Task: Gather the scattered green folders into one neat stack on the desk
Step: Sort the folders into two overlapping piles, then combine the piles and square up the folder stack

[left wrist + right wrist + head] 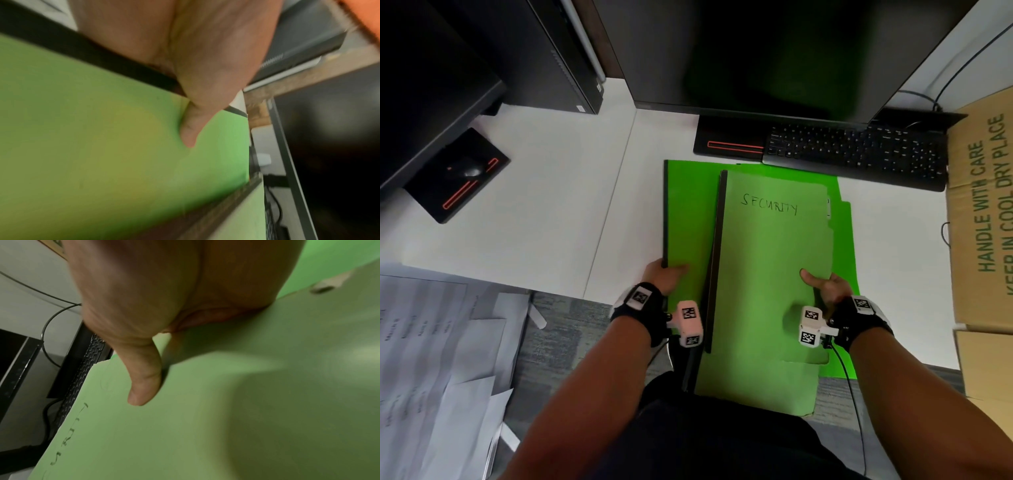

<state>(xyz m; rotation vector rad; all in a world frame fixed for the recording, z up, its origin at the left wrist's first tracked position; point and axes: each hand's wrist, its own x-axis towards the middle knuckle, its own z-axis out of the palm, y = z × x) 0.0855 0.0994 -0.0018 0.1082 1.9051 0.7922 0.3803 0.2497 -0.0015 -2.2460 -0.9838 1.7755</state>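
nearest the head camera: two bare forearms, each with a black wrist strap carrying white tagged blocks. left hand [666, 277] grips the left edge of the bright folder [685, 219], thumb lying on top of its cover, as the left wrist view confirms; the other fingers are hidden beneath, so cannot tell how they lie. right hand [825, 287] pinches the right edge of the top folder [767, 274], thumb pressed flat on the cover and pointing left, remaining fingers out of sight under the edge.

top folder is pale green, marked "security" in handwriting, with a dark spine along its left side. it lies on the bright folder, shifted right and toward the person, edges not aligned. a further pale green sheet [756, 387] shows beneath its near end. the pile overhangs the near edge of the desk [551, 205]; cannot tell if it rests flat or is lifted.

surroundings: keyboard [856, 150] just beyond the folders, under a monitor [774, 51]. cardboard box [983, 212] to the right. mouse [470, 170] on a black pad at far left. loose papers [431, 359] at lower left, off the desk.
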